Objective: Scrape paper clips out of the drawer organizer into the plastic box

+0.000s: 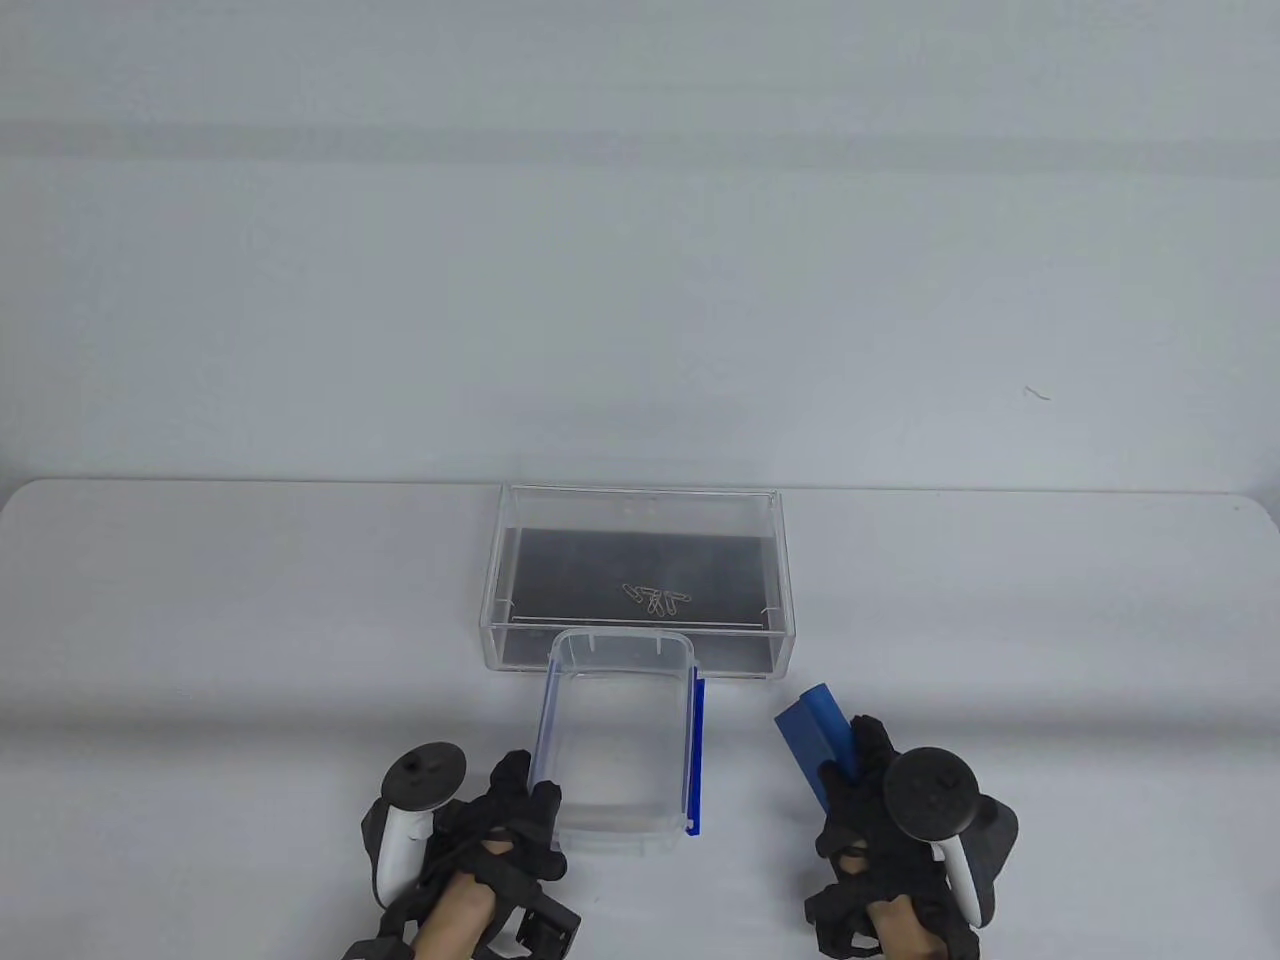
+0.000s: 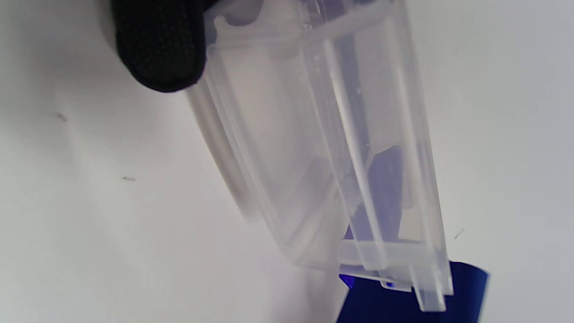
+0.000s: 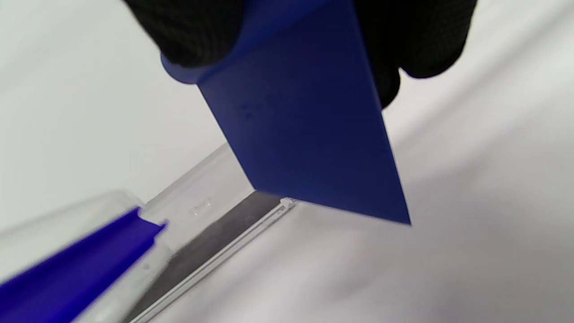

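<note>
A clear drawer organizer [image 1: 640, 510] with a dark floor stands at mid table, several paper clips [image 1: 657, 598] lying near its front wall. A clear plastic box [image 1: 620, 745] with blue side latches [image 1: 696, 755] sits just in front of it, its far end overlapping the organizer's front edge. My left hand [image 1: 510, 815] grips the box's near left corner; a gloved finger [image 2: 159, 42] shows against the box [image 2: 323, 148] in the left wrist view. My right hand [image 1: 865, 800] holds a blue scraper [image 1: 815, 735] right of the box, its blade [image 3: 309, 139] above the table near the organizer's corner [image 3: 210, 211].
The white table's far edge [image 1: 640, 485] runs just behind the organizer, with a white wall beyond. Bare tabletop lies left of the box and right of the scraper.
</note>
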Motion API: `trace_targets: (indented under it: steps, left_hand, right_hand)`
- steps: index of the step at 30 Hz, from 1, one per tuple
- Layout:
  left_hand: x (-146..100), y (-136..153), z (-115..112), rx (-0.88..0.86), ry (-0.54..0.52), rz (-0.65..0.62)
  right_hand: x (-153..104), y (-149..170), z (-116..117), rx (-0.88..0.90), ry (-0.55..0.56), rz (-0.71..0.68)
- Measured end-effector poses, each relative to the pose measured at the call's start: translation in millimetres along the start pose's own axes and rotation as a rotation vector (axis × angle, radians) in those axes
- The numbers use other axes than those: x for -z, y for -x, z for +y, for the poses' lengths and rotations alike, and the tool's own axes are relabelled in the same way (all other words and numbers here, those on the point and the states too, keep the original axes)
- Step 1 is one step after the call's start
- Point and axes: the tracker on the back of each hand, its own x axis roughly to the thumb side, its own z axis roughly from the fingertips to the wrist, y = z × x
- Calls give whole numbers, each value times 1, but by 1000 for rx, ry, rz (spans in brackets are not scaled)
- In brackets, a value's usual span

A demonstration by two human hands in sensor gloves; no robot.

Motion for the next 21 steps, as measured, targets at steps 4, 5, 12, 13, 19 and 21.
trace_targets:
  steps: [4, 5, 12, 13, 19, 21]
  left_hand:
    - [7, 1, -8, 42, -12, 27]
    - [7, 1, -9, 55, -10, 21]
    - [7, -1, -12, 77, -26, 24]
    - [7, -1, -12, 77, -25, 28]
    - [7, -2, -13, 63, -14, 38]
    - [7, -2, -13, 65, -13, 38]
  right_hand:
    - [9, -23, -8, 6, 62, -74]
    - [12, -29, -9, 17, 66, -93]
    - [52, -91, -3, 10, 4, -233]
    - [60, -103, 0, 13, -6, -257]
    - [102, -157, 27, -134, -116, -325]
    - [113, -168, 38, -191, -156, -324]
